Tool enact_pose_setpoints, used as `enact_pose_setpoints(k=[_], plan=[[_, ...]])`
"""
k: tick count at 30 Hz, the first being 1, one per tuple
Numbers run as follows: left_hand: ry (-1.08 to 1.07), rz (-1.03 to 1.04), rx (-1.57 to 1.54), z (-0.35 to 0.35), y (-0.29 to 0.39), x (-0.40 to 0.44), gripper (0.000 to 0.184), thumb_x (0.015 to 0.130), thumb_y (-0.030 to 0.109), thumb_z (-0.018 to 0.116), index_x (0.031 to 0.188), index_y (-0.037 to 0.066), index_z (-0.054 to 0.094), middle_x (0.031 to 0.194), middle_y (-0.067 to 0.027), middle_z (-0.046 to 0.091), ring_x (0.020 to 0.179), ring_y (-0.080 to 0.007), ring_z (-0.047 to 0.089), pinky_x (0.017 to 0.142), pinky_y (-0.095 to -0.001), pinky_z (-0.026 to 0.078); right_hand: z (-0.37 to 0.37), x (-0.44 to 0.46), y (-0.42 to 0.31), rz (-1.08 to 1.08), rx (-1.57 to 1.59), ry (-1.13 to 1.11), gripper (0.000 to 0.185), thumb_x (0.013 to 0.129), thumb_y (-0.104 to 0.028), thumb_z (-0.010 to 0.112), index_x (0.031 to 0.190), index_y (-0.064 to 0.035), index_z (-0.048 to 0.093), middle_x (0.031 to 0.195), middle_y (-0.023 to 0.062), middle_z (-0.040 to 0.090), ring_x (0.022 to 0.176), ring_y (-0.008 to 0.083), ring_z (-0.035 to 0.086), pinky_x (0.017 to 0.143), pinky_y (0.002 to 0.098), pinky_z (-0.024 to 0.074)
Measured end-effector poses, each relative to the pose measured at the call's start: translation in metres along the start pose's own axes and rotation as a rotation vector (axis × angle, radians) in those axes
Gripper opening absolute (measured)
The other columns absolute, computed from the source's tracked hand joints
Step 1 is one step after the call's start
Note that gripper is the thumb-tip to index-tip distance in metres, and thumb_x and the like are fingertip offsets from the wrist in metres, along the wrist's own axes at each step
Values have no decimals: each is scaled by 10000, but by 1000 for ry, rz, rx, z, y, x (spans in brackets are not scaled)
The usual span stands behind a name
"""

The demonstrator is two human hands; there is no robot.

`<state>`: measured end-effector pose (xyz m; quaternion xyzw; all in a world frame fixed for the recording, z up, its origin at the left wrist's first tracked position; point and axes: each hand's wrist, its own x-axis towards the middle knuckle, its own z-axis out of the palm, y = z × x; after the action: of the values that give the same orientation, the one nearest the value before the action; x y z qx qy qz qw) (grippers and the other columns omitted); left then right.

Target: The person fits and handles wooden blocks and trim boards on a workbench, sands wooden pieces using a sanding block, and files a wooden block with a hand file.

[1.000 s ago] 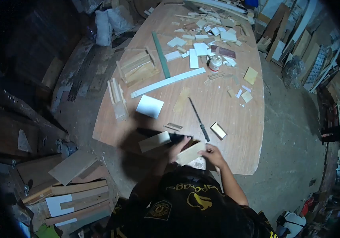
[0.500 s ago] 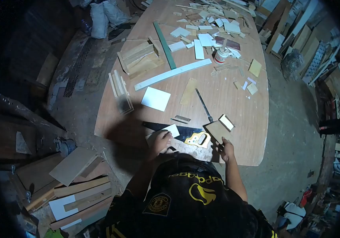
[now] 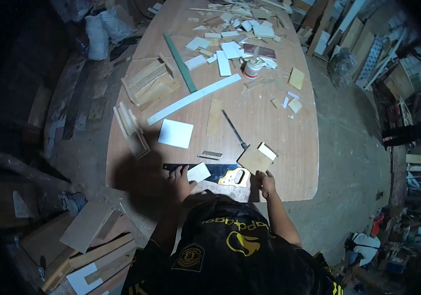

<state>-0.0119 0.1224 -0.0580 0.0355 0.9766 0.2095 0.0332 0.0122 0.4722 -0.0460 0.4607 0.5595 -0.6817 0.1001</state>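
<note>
My left hand (image 3: 182, 184) is at the left end of a small white board piece (image 3: 199, 172), its fingers apart over the dark blade of a handsaw (image 3: 216, 171). The saw lies flat with its pale yellow handle toward the right. At the lower corner of a square brown board (image 3: 253, 159), my right hand (image 3: 266, 184) has its thumb and fingers closed on the edge; part of this grip is in shadow. A small white-faced block (image 3: 267, 151) sits at that board's right side. A dark bar tool (image 3: 234, 129) touches the board's upper edge.
Above the saw lie a short metal strip (image 3: 212, 154) and a white square panel (image 3: 175, 133). Wooden box frames (image 3: 151, 81) stand at the table's left. A long white strip (image 3: 194, 99), a green strip (image 3: 180, 63), a glue tub (image 3: 252, 68) and heaped offcuts lie farther back.
The camera view has shifted, so the table appears farther left. My left hand has slid leftward along the white piece, uncovering more of it. My right hand stays by the brown board's corner.
</note>
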Motion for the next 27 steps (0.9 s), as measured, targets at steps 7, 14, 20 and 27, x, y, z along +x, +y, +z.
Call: enact_pose_setpoints(k=[7,14,20,27], plan=[[-236,-73,99,9,9,1,892,598,360,842,1378,205,438,1197,-107,469,1129,-336,437,961,-537,361,-22,14,15,-83,-68,-2,410,941,-181,522,1334,-76,474,931,17,647,739,121,619,570,286,509],[-224,30,31,-5,20,23,811,665,327,806,1362,129,443,1151,-178,475,1083,-383,460,908,-500,397,-26,8,27,-117,-173,61,479,933,-128,556,1379,-15,426,1051,85,649,768,125,624,585,256,504],[2,37,-170,25,31,71,596,776,293,701,1297,107,479,1184,-175,493,1123,-402,453,924,-529,389,-19,-19,20,-324,-272,217,560,892,-100,601,1409,-44,393,1156,166,586,945,206,594,791,313,502],[-10,215,-318,23,67,100,464,802,244,682,1213,72,553,1133,-171,570,1086,-381,512,926,-477,418,-27,-11,23,-598,-367,390,563,848,-78,619,1367,4,417,1071,172,578,829,238,605,758,344,515]])
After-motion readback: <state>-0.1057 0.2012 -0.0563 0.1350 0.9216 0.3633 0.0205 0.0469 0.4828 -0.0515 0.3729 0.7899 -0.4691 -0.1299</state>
